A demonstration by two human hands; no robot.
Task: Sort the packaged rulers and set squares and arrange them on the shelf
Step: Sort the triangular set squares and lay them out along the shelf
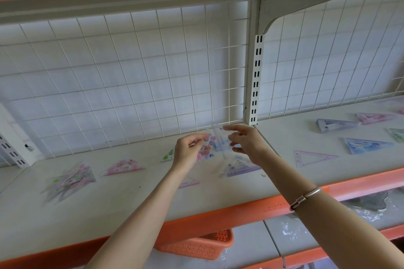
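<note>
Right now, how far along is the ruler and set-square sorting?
Possibly done: one pile of pink and green packaged set squares lies at the left of the white shelf. In hand: the left hand pinches a clear plastic packet; the right hand is at its other edge, grip blurred. Left: a pink packaged set square, a purple packaged set square and a blue set square lie scattered.

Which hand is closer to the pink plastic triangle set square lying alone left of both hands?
Left. The left hand, gripping a clear packet, is right of the pink set square; the right hand is farther right, beyond it.
</note>
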